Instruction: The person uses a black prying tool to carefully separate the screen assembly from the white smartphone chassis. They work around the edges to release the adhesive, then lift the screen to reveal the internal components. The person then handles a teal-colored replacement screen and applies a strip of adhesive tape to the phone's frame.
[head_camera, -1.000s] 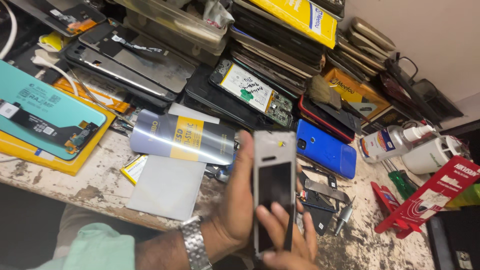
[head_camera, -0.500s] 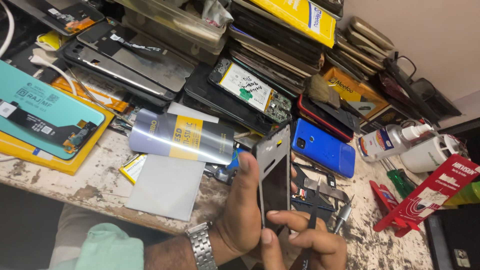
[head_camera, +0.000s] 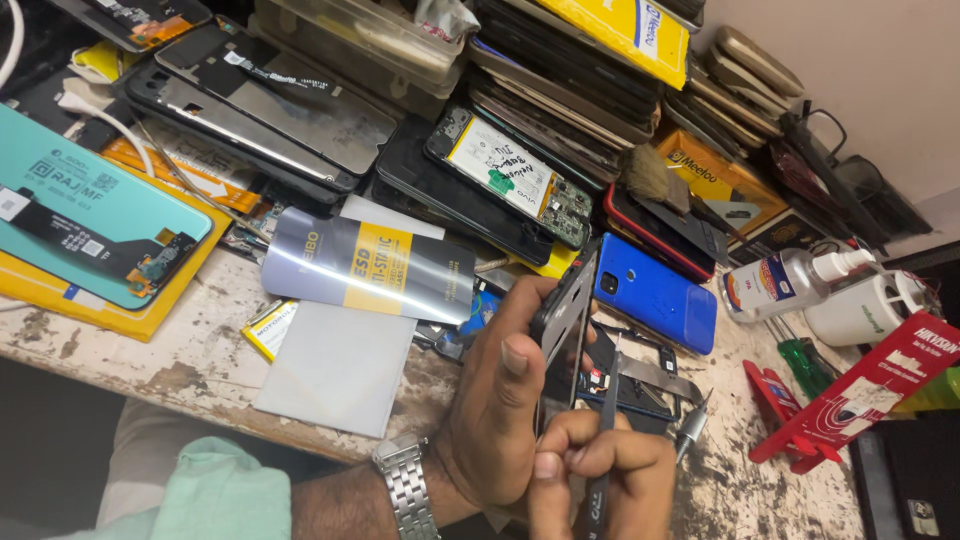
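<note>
Head view shows the left hand (head_camera: 495, 400) gripping a dark phone (head_camera: 563, 325) on edge at the near middle of the bench while the right hand (head_camera: 605, 475) pinches dark tweezers (head_camera: 607, 420) against it, so a slip could probably gouge its screen or drop it onto the loose metal parts (head_camera: 655, 375) behind.

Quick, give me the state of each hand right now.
Left hand: closed on the dark phone, held on edge above the bench.
Right hand: closed on a thin dark tool, tip up beside the phone.
</note>
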